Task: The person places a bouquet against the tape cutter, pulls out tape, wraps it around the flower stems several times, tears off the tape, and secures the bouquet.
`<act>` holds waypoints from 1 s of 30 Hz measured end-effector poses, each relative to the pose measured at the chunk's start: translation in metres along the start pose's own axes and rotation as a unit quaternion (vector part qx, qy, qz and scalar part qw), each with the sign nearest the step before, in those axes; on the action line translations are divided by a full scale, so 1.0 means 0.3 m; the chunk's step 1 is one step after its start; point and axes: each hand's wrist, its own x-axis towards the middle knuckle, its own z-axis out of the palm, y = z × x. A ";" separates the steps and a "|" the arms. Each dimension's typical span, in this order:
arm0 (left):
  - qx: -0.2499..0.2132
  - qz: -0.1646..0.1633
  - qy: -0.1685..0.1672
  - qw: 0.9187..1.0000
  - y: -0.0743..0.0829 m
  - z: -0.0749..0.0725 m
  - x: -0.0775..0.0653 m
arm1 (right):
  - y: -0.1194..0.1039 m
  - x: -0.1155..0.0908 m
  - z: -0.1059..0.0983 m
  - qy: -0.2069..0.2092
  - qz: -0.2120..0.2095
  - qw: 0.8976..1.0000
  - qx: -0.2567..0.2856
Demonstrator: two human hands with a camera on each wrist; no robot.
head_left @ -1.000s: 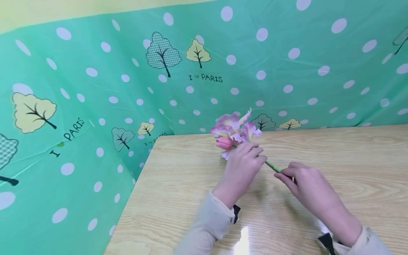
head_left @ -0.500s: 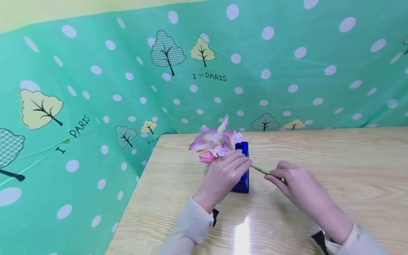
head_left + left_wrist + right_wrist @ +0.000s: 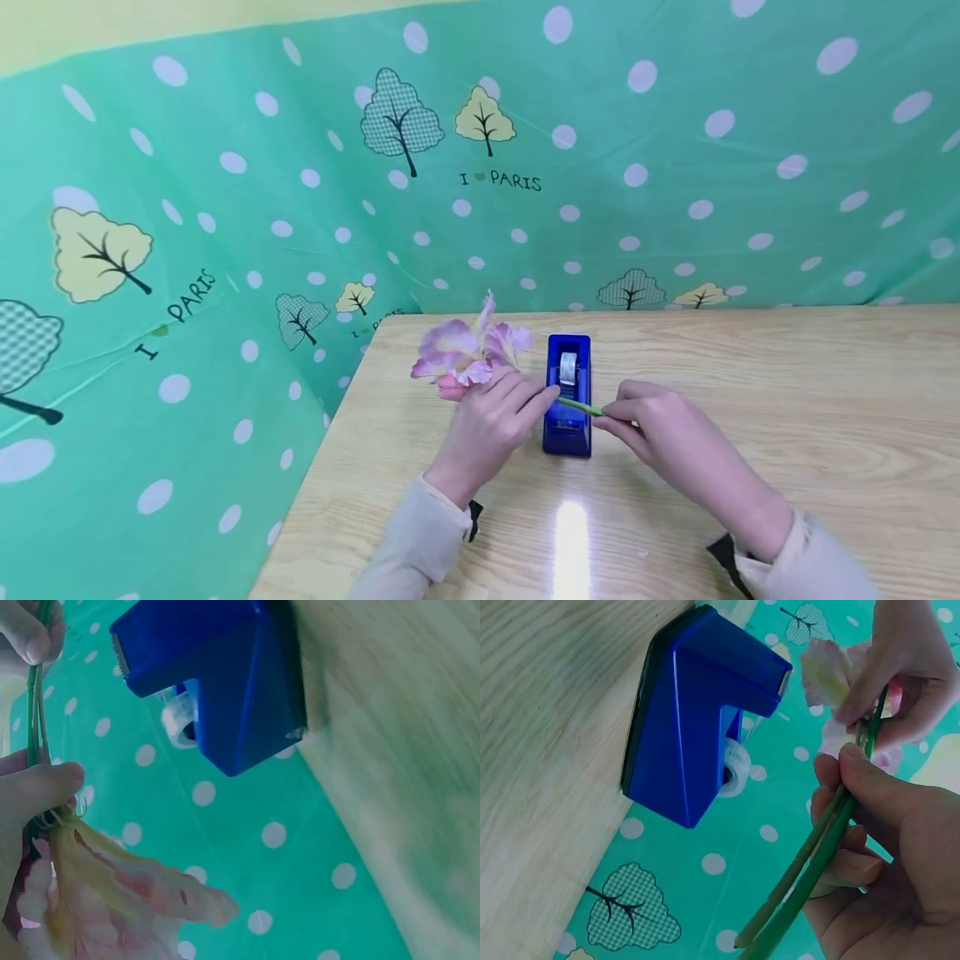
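Note:
In the head view my left hand (image 3: 487,429) grips the stems of a small bunch of flowers just below the blooms. Ruffled purple petals (image 3: 450,346) and a pink tulip (image 3: 452,388) stick out to its left. My right hand (image 3: 667,429) pinches the green stems (image 3: 579,406) farther down, between thumb and fingers. Two stems (image 3: 791,900), one thick and one thinner, run side by side past the right palm in the right wrist view. Beneath the stems stands a blue tape dispenser (image 3: 567,442) with a roll of clear tape (image 3: 568,367).
The dispenser rests on a pale wooden table (image 3: 787,392). Green cloth (image 3: 675,150) with white dots and printed trees hangs behind the table and along its left side. A bright light reflection (image 3: 572,550) lies near the front.
Both hands have moved left with the flowers, the stems now lying more level. The blue tape dispenser, hidden behind the hands at first, has come into view.

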 end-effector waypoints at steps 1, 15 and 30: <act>0.001 -0.001 -0.001 1.000 -0.001 -0.001 -0.005 | -0.002 0.003 0.002 -0.003 0.000 1.000 0.001; 0.003 -0.033 -0.052 0.998 0.003 -0.022 -0.071 | -0.011 0.012 0.031 -0.043 0.008 0.998 0.039; -0.050 -0.036 -0.152 0.986 0.024 -0.026 -0.100 | 0.008 -0.003 0.033 -0.100 0.024 0.993 0.057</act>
